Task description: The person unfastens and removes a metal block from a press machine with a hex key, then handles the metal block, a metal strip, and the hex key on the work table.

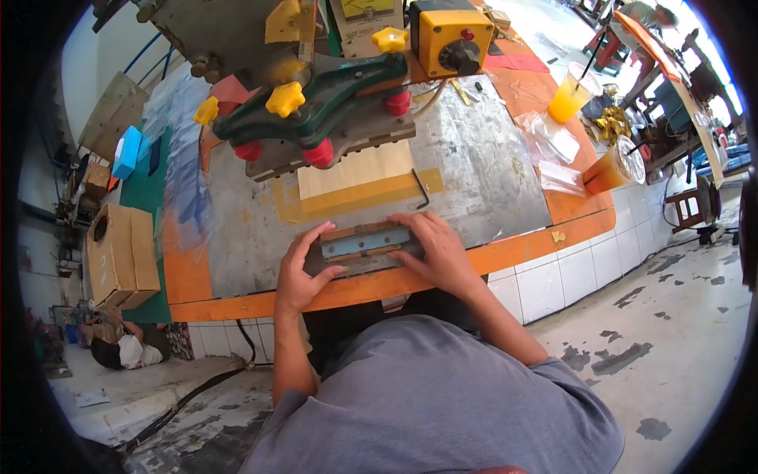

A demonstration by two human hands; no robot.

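A flat rectangular block (pixel 363 243), brown wood with a blue-grey strip along its middle, lies near the front of a grey metal plate (pixel 482 170). My left hand (pixel 300 272) grips its left end, thumb on the front edge and fingers curled over the far corner. Over the block's right end my right hand (pixel 438 249) lies palm down, fingers spread across its top. Behind the block a press head (pixel 324 110) with green arms, yellow knobs and red feet hangs above a tan pad (pixel 359 170) with yellow tape.
The orange-edged bench (pixel 521 249) carries a yellow control box (pixel 450 35), clear plastic bags (pixel 553 146), two cups of orange drink (pixel 572 95) and a black hex key (pixel 422 189). A cardboard box (pixel 122 253) stands left. A person (pixel 126 347) lies on the floor lower left.
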